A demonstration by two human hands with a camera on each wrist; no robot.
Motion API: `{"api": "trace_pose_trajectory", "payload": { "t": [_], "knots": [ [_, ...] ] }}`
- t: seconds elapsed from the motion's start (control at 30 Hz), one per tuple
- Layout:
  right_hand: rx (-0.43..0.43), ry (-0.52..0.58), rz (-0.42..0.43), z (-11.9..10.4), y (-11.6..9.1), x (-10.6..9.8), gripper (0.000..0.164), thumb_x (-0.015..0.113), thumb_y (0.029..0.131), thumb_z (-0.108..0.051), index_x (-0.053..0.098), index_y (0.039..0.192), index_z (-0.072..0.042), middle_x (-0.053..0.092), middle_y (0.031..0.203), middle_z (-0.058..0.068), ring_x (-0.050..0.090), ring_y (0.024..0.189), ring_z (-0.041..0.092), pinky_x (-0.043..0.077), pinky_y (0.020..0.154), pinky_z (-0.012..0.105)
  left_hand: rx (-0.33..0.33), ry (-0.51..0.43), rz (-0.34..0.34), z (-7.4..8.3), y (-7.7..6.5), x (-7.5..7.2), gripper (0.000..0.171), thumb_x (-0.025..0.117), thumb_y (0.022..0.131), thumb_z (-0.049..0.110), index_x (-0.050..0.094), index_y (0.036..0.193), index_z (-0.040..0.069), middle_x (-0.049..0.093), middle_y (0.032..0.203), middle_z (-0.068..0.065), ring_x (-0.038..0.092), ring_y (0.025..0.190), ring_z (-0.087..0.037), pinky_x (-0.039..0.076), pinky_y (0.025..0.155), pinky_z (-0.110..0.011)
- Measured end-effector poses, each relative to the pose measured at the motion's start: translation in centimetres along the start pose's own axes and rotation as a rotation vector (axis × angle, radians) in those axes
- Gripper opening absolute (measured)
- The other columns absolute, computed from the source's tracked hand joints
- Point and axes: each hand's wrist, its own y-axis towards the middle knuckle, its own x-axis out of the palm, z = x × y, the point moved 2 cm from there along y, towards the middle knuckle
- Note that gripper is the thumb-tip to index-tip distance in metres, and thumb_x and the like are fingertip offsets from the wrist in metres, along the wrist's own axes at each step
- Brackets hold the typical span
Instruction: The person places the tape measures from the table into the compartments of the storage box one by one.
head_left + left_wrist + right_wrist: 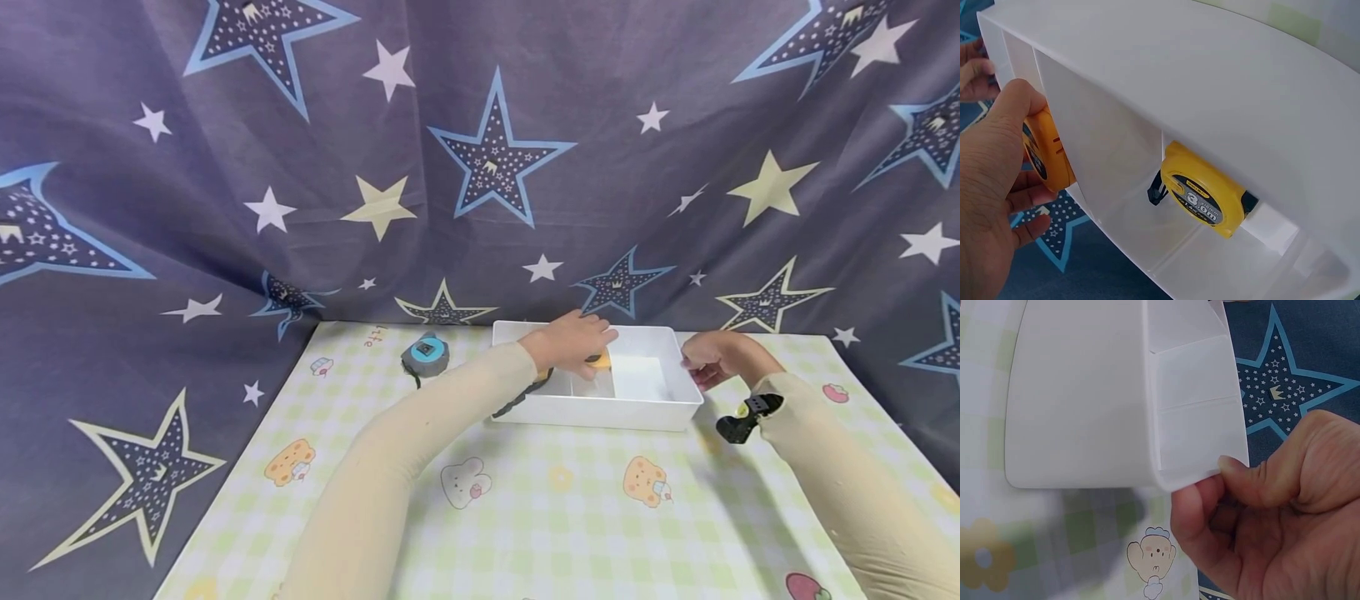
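Observation:
A white divided box [592, 412] stands at the back of the table. My left hand [576, 343] reaches into it and grips an orange tape measure [1050, 150] beside a partition, thumb on one side and fingers on the other. In the left wrist view, a yellow tape measure [1200, 194] with a black strap sits in another compartment. At the box's right end, my right hand [1272, 512] pinches the rim between thumb and curled forefinger; the right wrist view shows partitions inside the box.
A grey and blue tape measure [426, 354] with a dark strap lies left of the box. The checked tablecloth [555, 533] covers the table. Behind it hangs a dark star-patterned curtain [330, 150], close to the box's back wall.

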Motion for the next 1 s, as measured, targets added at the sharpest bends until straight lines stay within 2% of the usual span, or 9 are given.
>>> {"api": "trace_pose_trajectory", "payload": {
  "t": [0.4, 1.0],
  "knots": [
    [0.01, 0.005, 0.018, -0.07, -0.04, 0.02, 0.018, 0.037, 0.102, -0.002, 0.043, 0.086, -0.005, 0.048, 0.077, 0.002, 0.052, 0.069, 0.012, 0.056, 0.069, 0.024, -0.018, -0.026, -0.028, -0.1, 0.58, 0.57, 0.074, 0.065, 0.095, 0.049, 0.037, 0.154, 0.015, 0.049, 0.152, -0.006, 0.045, 0.142, -0.022, 0.034, 0.121, -0.044],
    [0.026, 0.008, 0.011, -0.04, 0.05, 0.07, 0.016, 0.036, 0.102, -0.002, 0.044, 0.088, -0.004, 0.048, 0.079, 0.003, 0.054, 0.069, 0.012, 0.056, 0.069, 0.023, -0.033, -0.038, -0.071, -0.03, 0.54, 0.02, 0.069, 0.063, 0.097, 0.048, 0.038, 0.152, 0.016, 0.052, 0.148, -0.004, 0.049, 0.138, -0.02, 0.036, 0.12, -0.042]
  ]
}}
